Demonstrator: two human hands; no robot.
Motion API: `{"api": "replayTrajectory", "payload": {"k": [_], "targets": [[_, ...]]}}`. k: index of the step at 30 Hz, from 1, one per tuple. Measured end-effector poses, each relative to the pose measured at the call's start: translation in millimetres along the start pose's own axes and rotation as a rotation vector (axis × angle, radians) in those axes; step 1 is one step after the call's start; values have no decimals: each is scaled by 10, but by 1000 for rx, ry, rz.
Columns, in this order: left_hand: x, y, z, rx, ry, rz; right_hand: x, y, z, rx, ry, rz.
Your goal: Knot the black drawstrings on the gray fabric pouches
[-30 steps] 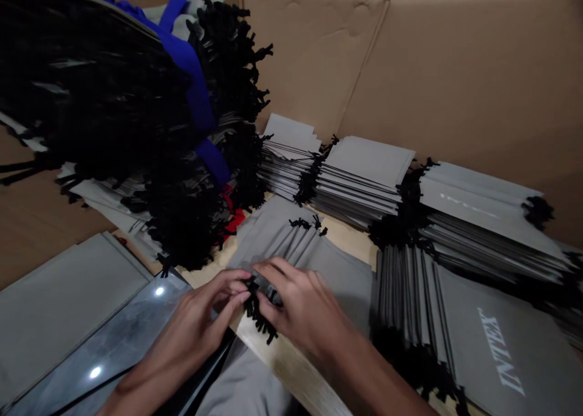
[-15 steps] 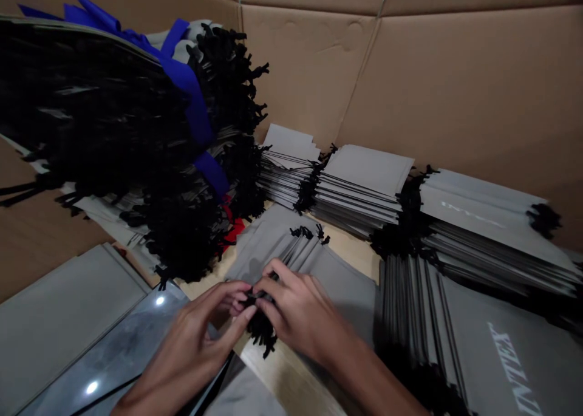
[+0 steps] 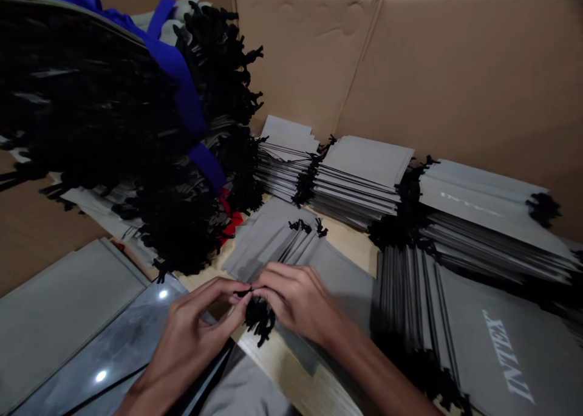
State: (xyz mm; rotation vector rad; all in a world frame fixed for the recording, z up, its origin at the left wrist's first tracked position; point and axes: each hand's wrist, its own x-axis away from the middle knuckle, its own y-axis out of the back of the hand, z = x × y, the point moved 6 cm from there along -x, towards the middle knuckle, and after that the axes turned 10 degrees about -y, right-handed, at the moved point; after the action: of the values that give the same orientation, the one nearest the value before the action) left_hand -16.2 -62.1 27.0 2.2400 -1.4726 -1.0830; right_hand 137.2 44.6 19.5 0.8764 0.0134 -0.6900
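Note:
My left hand and my right hand meet at the lower middle, both pinching a bunch of black drawstrings. The strings belong to a fanned set of flat grey pouches lying on the wooden table. Both hands have fingers closed on the cords. The knotted cord ends hang down below my fingertips.
Stacks of grey pouches line the cardboard wall at the back. A fanned stack printed INTEX lies at right. A big heap of pouches with black cords and blue straps rises at left. Grey sheets and a shiny panel lie at lower left.
Both hands have lifted slightly and pulled the bunch of black drawstrings together; the view has shifted a little. The pouch stacks have not moved.

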Motion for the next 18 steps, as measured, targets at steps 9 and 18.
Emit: {"api": "replayTrajectory", "payload": {"k": [9,18], "targets": [[14,-6,189,124,87,-51,13,-120,-41,-37,-7,-85],[71,123,305,158,128,-52,43,-140,-57,-44,2,-122]]}}
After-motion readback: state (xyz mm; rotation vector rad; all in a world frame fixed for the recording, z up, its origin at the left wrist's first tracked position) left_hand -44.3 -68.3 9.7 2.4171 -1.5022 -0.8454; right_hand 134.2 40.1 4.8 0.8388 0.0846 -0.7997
